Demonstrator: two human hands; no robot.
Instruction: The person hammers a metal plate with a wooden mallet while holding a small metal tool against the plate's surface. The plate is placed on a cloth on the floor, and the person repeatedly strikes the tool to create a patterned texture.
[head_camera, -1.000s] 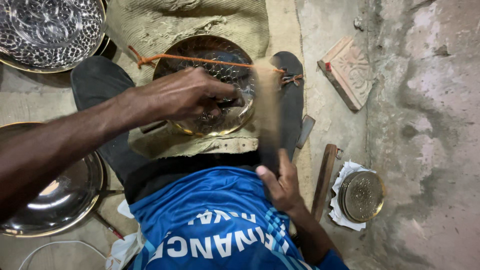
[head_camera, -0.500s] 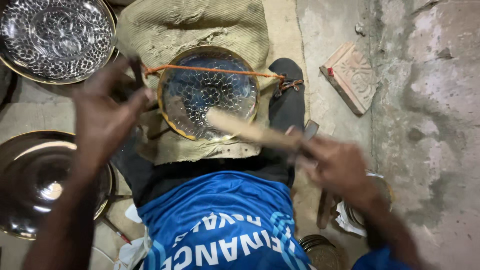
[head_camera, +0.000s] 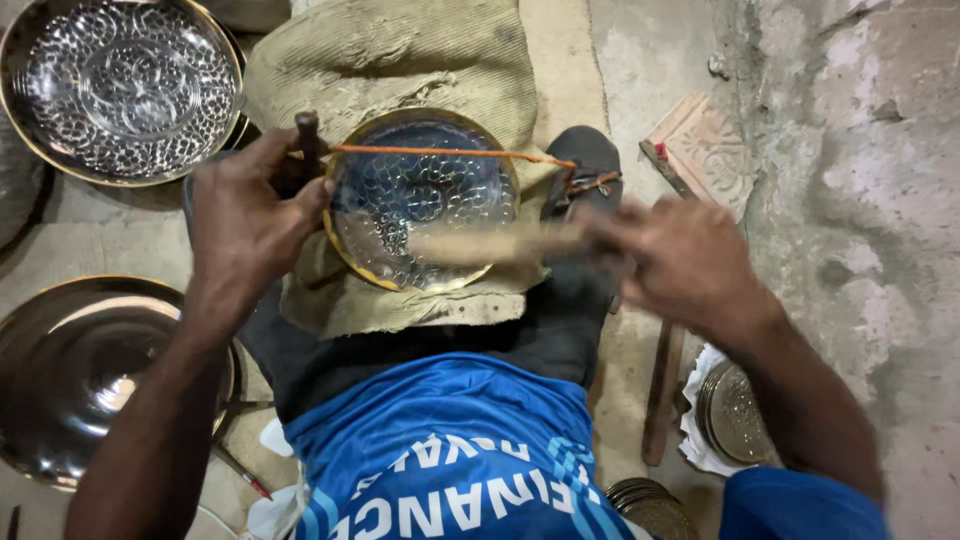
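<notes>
A round brass plate (head_camera: 420, 195) with a hammered scale pattern lies on folded burlap (head_camera: 400, 50) over my legs. An orange cord (head_camera: 450, 153) stretches across its upper part. My left hand (head_camera: 245, 215) grips a short dark metal tool (head_camera: 308, 135) upright at the plate's left rim. A wooden mallet handle (head_camera: 490, 243), motion-blurred, lies across the lower part of the plate, and my right hand (head_camera: 680, 255), also blurred, holds its right end.
A patterned metal tray (head_camera: 120, 85) sits at the top left and a smooth shiny bowl (head_camera: 90, 370) at the left. On the right are a carved block (head_camera: 705, 150), a wooden-handled tool (head_camera: 662, 390), a small dish on paper (head_camera: 735, 415) and a rough concrete wall (head_camera: 860, 200).
My left hand left the plate's centre and now grips the dark tool at the left rim. My right hand rose from beside my shirt and swung the wooden handle over the plate.
</notes>
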